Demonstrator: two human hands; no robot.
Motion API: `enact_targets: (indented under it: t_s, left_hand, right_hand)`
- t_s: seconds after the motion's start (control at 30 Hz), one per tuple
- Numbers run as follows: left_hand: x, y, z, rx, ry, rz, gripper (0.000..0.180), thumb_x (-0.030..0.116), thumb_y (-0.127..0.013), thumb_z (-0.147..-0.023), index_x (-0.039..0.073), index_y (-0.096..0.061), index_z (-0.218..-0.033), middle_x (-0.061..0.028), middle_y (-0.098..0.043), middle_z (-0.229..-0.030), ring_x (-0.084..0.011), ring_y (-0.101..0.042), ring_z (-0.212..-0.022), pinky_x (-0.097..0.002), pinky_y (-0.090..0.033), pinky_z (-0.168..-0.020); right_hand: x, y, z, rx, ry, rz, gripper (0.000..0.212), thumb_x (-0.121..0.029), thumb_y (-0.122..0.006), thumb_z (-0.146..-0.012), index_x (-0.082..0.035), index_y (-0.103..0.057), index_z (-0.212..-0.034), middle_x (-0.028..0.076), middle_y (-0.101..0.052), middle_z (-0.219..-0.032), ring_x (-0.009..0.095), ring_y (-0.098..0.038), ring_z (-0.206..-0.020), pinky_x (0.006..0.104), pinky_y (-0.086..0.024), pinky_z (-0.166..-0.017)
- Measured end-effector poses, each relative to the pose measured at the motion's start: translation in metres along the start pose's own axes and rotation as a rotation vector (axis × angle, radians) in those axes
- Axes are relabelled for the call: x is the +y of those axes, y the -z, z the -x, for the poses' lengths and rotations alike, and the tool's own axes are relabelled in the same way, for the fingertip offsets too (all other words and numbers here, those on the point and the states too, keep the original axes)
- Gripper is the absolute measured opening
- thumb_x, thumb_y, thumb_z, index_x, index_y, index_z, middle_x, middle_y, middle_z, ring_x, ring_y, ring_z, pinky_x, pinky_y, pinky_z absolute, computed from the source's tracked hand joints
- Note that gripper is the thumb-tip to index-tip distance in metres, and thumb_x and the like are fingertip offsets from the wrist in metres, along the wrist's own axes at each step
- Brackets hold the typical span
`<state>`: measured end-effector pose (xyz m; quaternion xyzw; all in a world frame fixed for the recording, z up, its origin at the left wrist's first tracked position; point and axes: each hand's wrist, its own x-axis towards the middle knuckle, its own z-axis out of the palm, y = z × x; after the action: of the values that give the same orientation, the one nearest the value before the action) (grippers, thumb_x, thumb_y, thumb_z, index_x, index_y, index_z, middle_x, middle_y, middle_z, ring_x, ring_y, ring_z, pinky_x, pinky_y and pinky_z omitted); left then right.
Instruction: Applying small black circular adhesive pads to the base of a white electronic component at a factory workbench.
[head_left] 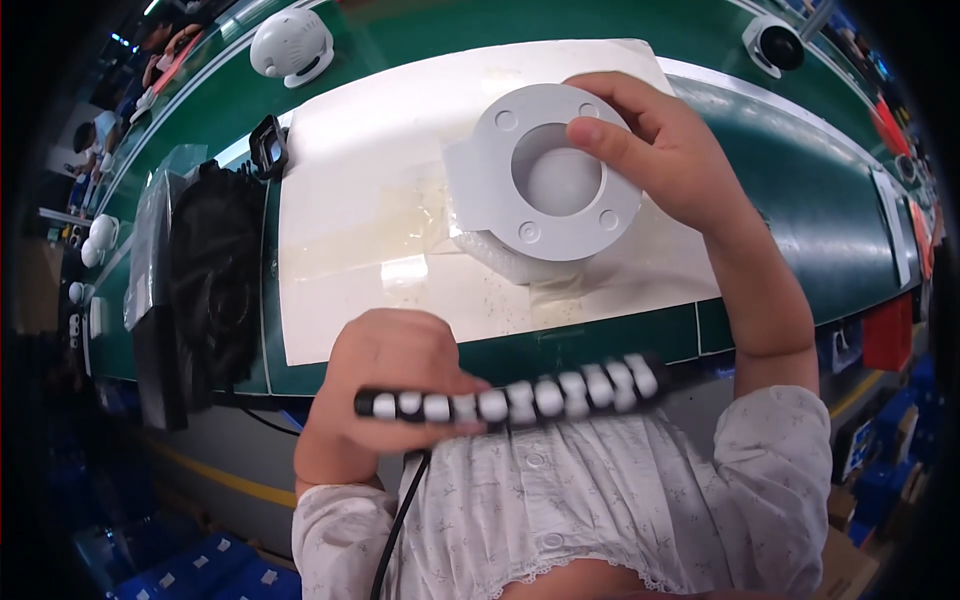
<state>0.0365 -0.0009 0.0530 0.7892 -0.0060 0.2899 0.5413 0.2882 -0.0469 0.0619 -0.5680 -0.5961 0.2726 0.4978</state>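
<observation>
Gripped in my right hand (670, 150) is a white plastic housing (505, 190) with a flat ring face and a round opening. My fingers wrap its far right edge, and my thumb lies over the ring beside the opening. Several small round pads sit on the ring, and a flat tab juts out to the left. My left hand (390, 385) is closed round one end of a narrow black bar (520, 400) carrying a row of white spots. Motion blurs the bar, held low near my body. A black cable (405, 520) hangs below that hand.
A pale board (350, 200) with clear tape lies on the green bench. Black cloth-like material (215, 270) and a clear plastic bag (155, 240) lie at the left. A white rounded device (292, 48) stands far left, another device (775, 45) far right. Blue bins (200, 570) are below.
</observation>
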Motion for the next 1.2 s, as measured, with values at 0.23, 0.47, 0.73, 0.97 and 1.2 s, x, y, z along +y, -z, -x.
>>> enact_targets:
  t_s: [0.23,0.47,0.73,0.97,1.2]
  left_hand:
    - [-0.025,-0.002,0.031,0.363,0.335,0.138,0.016,0.0,-0.065,-0.06,-0.002,-0.049,-0.056,-0.0082,-0.047,-0.052,-0.0158,-0.042,-0.045,-0.0268,-0.03,-0.043]
    - [-0.02,-0.008,0.033,0.396,0.294,0.246,0.036,0.024,-0.073,-0.059,0.002,-0.045,-0.053,-0.0066,-0.045,-0.049,-0.0178,-0.042,-0.044,-0.0282,-0.03,-0.041]
    - [-0.024,-0.024,0.027,0.546,0.43,0.35,0.029,0.0,-0.07,-0.057,0.0,-0.056,-0.082,-0.0056,-0.056,-0.075,-0.0133,-0.053,-0.069,-0.025,-0.042,-0.064]
    - [-0.033,-0.023,0.029,0.46,0.346,0.264,0.023,-0.008,-0.068,-0.059,-0.002,-0.06,-0.08,-0.0096,-0.06,-0.076,-0.0147,-0.056,-0.069,-0.023,-0.043,-0.062]
    - [-0.04,-0.033,0.031,0.559,0.308,0.134,0.022,-0.01,-0.068,-0.057,-0.002,-0.061,-0.077,-0.0093,-0.06,-0.071,-0.0155,-0.055,-0.063,-0.024,-0.042,-0.057]
  right_hand:
    - [-0.038,0.006,0.038,-0.12,0.643,0.344,0.039,-0.025,-0.063,-0.075,-0.002,-0.05,-0.104,0.013,-0.05,-0.101,0.023,-0.051,-0.091,0.0334,-0.042,-0.079]
    - [-0.019,-0.045,0.065,-0.241,0.636,0.228,0.046,-0.009,-0.07,-0.06,0.0,-0.054,-0.102,0.015,-0.049,-0.106,0.028,-0.052,-0.092,0.0361,-0.043,-0.078]
    - [-0.001,-0.05,0.085,-0.146,-0.102,-0.139,0.038,-0.004,-0.067,-0.067,-0.005,-0.054,-0.103,0.008,-0.053,-0.097,0.018,-0.053,-0.086,0.0269,-0.043,-0.071]
    - [0.004,-0.05,0.091,-0.037,-0.089,-0.173,0.022,-0.002,-0.066,-0.069,-0.005,-0.059,-0.09,0.005,-0.055,-0.079,0.013,-0.054,-0.073,0.0208,-0.042,-0.065]
    - [0.009,-0.051,0.093,0.028,-0.301,-0.326,0.019,-0.007,-0.063,-0.075,-0.002,-0.059,-0.093,0.005,-0.057,-0.09,0.011,-0.054,-0.078,0.0221,-0.042,-0.07]
